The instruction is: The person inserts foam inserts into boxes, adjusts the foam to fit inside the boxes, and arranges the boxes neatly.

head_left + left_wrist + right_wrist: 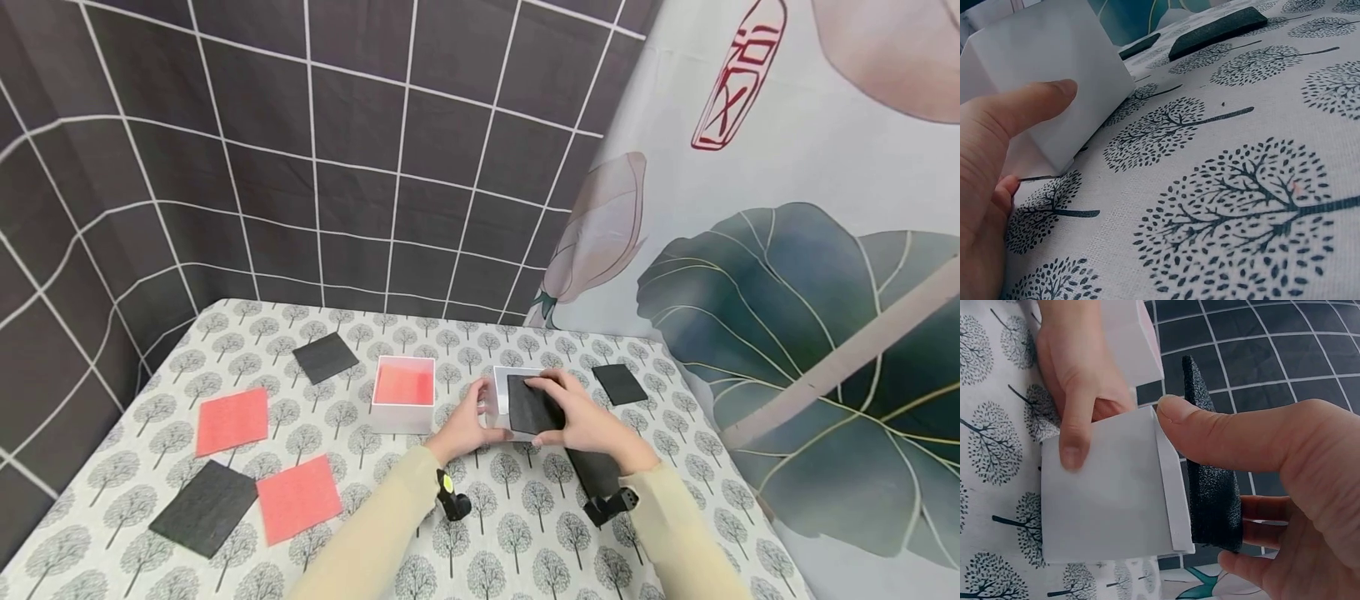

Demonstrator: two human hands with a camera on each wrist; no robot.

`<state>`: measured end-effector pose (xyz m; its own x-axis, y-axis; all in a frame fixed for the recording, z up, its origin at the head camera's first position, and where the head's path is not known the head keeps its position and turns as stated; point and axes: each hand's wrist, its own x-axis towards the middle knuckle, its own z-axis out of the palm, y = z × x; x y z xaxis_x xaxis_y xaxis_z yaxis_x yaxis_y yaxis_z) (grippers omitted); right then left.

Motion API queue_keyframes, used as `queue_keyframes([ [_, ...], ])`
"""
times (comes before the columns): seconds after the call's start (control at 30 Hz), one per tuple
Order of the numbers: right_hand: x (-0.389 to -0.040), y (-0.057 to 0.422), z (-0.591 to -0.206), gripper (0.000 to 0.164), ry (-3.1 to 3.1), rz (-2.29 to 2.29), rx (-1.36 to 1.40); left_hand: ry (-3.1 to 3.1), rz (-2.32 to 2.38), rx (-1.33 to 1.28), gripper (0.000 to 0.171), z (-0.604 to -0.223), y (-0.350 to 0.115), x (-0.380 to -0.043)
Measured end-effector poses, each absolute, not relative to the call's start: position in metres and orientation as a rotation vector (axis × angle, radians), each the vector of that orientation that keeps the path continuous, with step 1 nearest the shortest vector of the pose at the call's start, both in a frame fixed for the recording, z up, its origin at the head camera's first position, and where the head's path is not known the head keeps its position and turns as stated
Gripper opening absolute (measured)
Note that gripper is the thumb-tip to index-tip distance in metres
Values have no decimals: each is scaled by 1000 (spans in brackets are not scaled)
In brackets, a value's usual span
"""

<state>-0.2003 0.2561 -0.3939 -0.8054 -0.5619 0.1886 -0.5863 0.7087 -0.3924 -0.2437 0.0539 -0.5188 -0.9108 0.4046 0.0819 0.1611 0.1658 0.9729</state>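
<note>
1. Reaches in over the near part of the table (480, 575), wearing a camera (452, 500) on the left wrist and another camera (611, 506) on the right.
2. Has, toward the left edge, a black square (204, 508) and a red square (298, 498), touching or nearly so; flat and well apart from the boxes, probably to leave elbow room.
3. Has a black piece (595, 473) beneath the right wrist, partly covered in the head view.
4. Grips the white box (1110, 500), right of the table's middle, with the left hand (465, 427): fingers curled round the left side, thumb against the near face, likely bracing against a slide.
5. Pinches a black sheet (536, 407) between thumb and fingers of the right hand (577, 421), tilted over the box's mouth; seemingly held by its edges to keep fingertips clear of the rim. Cannot tell about contact with that rim.
6. Has a pink box (403, 419) just left of the left hand, mouth upward, with red stuff (405, 383) inside; perhaps set alongside for easy reach.
7. Has another red square (232, 422) nearer the left edge.
8. Has one far black square (619, 384) toward the far right corner and a second (326, 357) toward the far left, apparently spread out for easy lifting.
9. Faces a grid cloth (360, 150) beyond the far edge.
</note>
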Motion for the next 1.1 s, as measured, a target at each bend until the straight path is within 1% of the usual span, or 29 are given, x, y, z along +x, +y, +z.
queue_keyframes([
  [0.27,-216,250,-387,81,-2897,691,961,2215,1858,595,106,-522,53,-246],
  [0.5,-231,247,-389,79,-2979,694,911,2189,1872,610,107,-523,52,-248],
  [1.1,-248,246,-397,72,-3102,616,939,2230,1838,584,103,-521,53,-247],
])
